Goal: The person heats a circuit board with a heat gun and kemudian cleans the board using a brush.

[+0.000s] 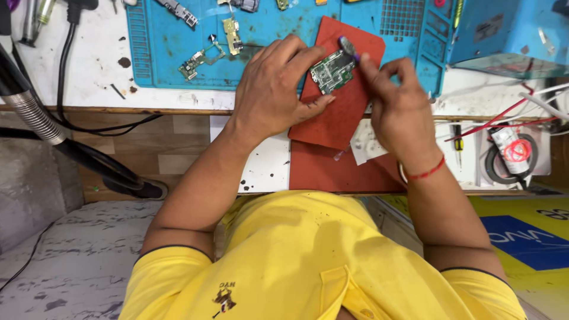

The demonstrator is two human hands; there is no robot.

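My left hand (274, 89) grips a small green circuit board (332, 72) between thumb and fingers, holding it just above a red mat (341, 112). My right hand (402, 112) pinches a thin tool with a purple handle (349, 48); its end rests on the board's upper right corner. A red thread band circles my right wrist. The red mat lies tilted, partly over the blue work mat (166, 59) and the bench edge.
Small board pieces (201, 59) and a strip part (232, 34) lie on the blue mat. A black cable (62, 83) and a flexible metal hose (32, 115) run at the left. A screwdriver (457, 142), a tape roll (511, 155) and red wires sit at right; a blue box (510, 29) stands behind.
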